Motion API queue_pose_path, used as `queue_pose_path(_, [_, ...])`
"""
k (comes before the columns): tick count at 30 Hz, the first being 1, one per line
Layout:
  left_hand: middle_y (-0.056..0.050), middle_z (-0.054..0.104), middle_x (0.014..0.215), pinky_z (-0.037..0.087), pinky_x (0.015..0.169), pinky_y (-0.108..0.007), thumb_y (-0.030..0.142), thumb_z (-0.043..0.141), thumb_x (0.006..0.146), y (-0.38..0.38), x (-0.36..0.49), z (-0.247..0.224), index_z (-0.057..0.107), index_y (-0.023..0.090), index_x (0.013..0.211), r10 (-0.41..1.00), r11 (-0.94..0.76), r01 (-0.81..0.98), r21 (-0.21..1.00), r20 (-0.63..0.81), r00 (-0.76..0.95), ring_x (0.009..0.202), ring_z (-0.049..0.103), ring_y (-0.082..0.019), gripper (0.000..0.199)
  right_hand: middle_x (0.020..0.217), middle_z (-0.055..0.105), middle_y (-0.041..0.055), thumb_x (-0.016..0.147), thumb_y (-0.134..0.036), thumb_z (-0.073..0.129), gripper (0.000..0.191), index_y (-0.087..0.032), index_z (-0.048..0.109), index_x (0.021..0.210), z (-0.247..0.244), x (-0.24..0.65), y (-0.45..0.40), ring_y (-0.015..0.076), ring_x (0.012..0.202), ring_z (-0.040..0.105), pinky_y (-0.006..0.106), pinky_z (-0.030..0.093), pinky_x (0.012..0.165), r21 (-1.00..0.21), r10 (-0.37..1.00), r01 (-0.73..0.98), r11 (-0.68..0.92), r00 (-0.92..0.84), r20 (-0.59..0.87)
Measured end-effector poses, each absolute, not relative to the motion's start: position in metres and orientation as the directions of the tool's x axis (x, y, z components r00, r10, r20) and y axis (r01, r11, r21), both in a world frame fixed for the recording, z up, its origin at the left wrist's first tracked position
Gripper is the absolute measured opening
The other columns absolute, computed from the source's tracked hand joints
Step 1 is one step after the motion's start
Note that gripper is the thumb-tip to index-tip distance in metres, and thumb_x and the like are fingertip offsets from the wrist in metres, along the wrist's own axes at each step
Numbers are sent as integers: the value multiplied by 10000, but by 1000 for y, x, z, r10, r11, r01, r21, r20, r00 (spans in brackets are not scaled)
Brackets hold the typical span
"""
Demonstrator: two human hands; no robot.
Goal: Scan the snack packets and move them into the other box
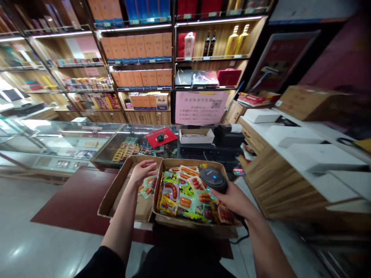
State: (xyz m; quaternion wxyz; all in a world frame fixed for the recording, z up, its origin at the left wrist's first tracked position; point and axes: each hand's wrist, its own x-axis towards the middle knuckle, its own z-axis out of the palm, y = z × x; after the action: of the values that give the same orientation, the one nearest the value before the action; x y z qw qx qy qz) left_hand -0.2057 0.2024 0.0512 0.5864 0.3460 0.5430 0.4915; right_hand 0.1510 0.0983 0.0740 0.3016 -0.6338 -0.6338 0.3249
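My left hand [143,171] is over the left cardboard box [117,185], fingers stretched out, with nothing visible in it. A few small sausage packets [148,186] lie in that box below and beside the hand. On the right, my right hand [230,195] is wrapped round a black barcode scanner [213,178] with a small blue light. The scanner is above the right part of a second cardboard box [185,221], which is filled with several packaged sausages and snacks [185,202] in green, yellow and clear wrappers.
Behind the boxes is a glass counter [108,144] with a red envelope [171,135], a white tray [197,139] and a black printer [230,135]. A pink sign [199,110] stands behind. White boxes [321,148] line the right counter. Shelves of bottles and cartons fill the back.
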Motion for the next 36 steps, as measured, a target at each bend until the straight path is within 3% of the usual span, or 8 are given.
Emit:
queue_pose_path(6, [-66,754,811,607,609,-249,340,988,491,215,-119,43,734,122,916,939,312,-94,945,-292,185,693,716,-160,541,1089,785,107,739,-340,732,391,-171,743,1091,80,170,72,317,1038,726,392,569,909,-811,988,578,-91,152,-2])
queue_pose_path(10, [-78,770,840,588,597,-241,365,981,499,213,-66,33,740,126,921,898,299,-1,954,-281,339,716,727,-176,541,982,792,93,769,-337,687,316,-165,731,1030,79,183,57,296,976,731,373,570,841,-792,973,588,-165,227,-34])
queue_pose_path(17, [-64,766,829,550,608,-243,312,937,590,208,1,16,742,162,924,861,69,256,964,-187,473,736,725,-193,414,857,769,59,796,-322,649,247,-191,711,996,81,193,36,267,905,723,331,564,731,-811,959,561,-166,283,0])
queue_pose_path(22, [-61,748,882,515,688,-272,284,873,660,202,28,10,695,165,1133,834,-193,551,812,-160,528,803,714,-216,520,784,747,49,791,-301,638,230,-181,719,969,87,195,26,252,849,716,312,554,699,-817,951,546,-187,309,-11])
queue_pose_path(26, [-90,739,955,478,732,-284,282,877,631,193,36,12,650,168,1148,849,-273,713,646,-188,494,886,699,-247,577,742,734,35,776,-286,638,216,-184,725,946,89,195,24,245,823,707,308,548,693,-817,948,550,-176,318,10])
queue_pose_path(32, [-58,715,859,447,684,-278,268,865,640,193,35,4,640,189,834,847,-287,735,614,-195,494,808,671,-225,308,750,741,44,795,-300,620,253,-164,712,987,86,194,30,249,826,709,322,549,719,-809,959,558,-185,283,-25])
queue_pose_path(36, [-10,688,743,452,637,-250,226,868,620,199,26,-2,613,186,784,877,-179,598,781,-149,457,713,656,-181,306,863,774,72,793,-298,633,255,-164,721,992,86,191,38,263,897,721,345,558,786,-801,967,576,-162,255,-12])
